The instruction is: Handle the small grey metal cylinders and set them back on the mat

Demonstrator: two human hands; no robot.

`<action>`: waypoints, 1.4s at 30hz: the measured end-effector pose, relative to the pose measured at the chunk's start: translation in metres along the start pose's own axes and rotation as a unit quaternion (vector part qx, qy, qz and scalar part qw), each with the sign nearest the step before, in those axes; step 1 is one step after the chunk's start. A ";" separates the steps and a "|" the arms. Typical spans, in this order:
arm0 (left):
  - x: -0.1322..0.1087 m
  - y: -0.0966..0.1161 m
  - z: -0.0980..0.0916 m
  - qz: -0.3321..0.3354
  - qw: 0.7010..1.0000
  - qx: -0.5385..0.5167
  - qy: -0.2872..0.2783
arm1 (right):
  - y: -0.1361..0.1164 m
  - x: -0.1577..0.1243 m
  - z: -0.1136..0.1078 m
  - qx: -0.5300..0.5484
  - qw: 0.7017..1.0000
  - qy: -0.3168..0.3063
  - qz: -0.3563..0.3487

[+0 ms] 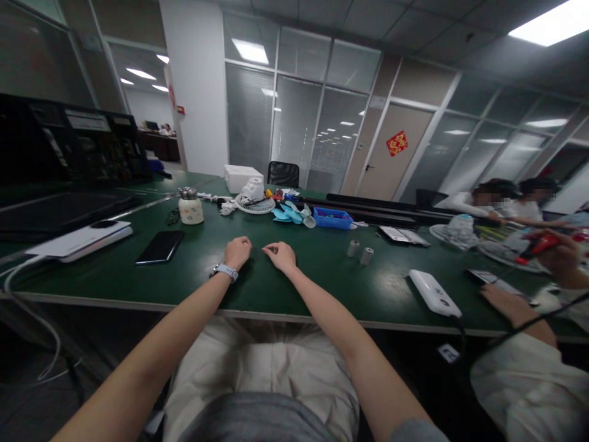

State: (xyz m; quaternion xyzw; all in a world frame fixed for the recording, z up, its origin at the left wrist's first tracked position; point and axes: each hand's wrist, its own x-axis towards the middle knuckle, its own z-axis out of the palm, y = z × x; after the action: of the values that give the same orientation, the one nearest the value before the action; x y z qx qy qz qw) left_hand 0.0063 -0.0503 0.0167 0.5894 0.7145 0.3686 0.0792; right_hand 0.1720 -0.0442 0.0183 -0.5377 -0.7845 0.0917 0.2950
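Observation:
Both my hands rest on the green table (pixel 294 288) in front of me, close together. My left hand (pixel 237 252), with a watch on its wrist, is curled into a loose fist and nothing shows in it. My right hand (pixel 280 255) has its fingers curled and pinched together; whether something small is in them I cannot make out. A black phone (pixel 159 247) lies to the left of my left hand. Two small grey cylinders (pixel 359 252) stand to the right of my right hand.
Farther back are a white jar (pixel 190 206), a white fan guard and motor (pixel 254 197), blue fan blades (pixel 289 213) and a blue tray (pixel 332 218). A white box (pixel 83 239) lies at left, a white power strip (pixel 434 293) at right. Other people sit at the right.

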 end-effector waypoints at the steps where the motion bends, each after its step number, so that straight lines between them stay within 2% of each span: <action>1: 0.000 -0.001 0.000 0.001 1.000 -0.002 0.000 | 0.004 -0.002 -0.009 -0.011 0.999 0.030 -0.014; 3: 0.001 -0.002 0.001 0.005 1.000 -0.008 -0.002 | 0.022 -0.009 -0.038 -0.055 0.991 0.108 -0.051; 5: 0.003 -0.003 0.003 0.008 1.000 -0.012 -0.006 | 0.055 -0.020 -0.074 -0.130 0.969 0.198 -0.064; 6: 0.004 -0.003 0.004 0.009 1.000 -0.011 -0.009 | 0.076 -0.026 -0.092 -0.174 0.955 0.236 -0.050; 8: 0.006 -0.003 0.005 0.008 1.000 -0.002 -0.014 | 0.121 -0.041 -0.125 -0.229 0.923 0.308 0.024; 10: 0.006 -0.002 0.006 0.008 1.000 0.007 -0.016 | 0.162 -0.055 -0.147 -0.245 0.899 0.348 0.105; 12: 0.006 -0.001 0.006 0.011 1.000 0.012 -0.014 | 0.191 -0.067 -0.158 -0.240 0.879 0.370 0.182; 14: 0.005 -0.001 0.006 0.013 1.000 0.015 -0.011 | 0.206 -0.073 -0.159 -0.227 0.863 0.382 0.241; 17: 0.004 -0.002 0.005 0.017 1.000 0.017 -0.010 | 0.211 -0.075 -0.156 -0.209 0.857 0.376 0.282; 24: 0.005 -0.003 0.006 0.020 1.000 0.017 -0.012 | 0.206 -0.072 -0.156 -0.199 0.872 0.330 0.303; 32: 0.005 -0.003 0.006 0.017 1.000 0.016 -0.011 | 0.195 -0.074 -0.160 -0.189 0.874 0.327 0.306; 42: 0.006 -0.004 0.008 0.015 1.000 0.014 -0.015 | 0.201 -0.073 -0.156 -0.195 0.877 0.328 0.291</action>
State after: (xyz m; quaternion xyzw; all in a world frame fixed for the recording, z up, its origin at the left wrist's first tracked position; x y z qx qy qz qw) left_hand 0.0057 -0.0420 0.0107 0.6065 0.7094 0.3509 0.0760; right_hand 0.4365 -0.0555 0.0248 -0.7879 -0.4523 -0.1633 0.3847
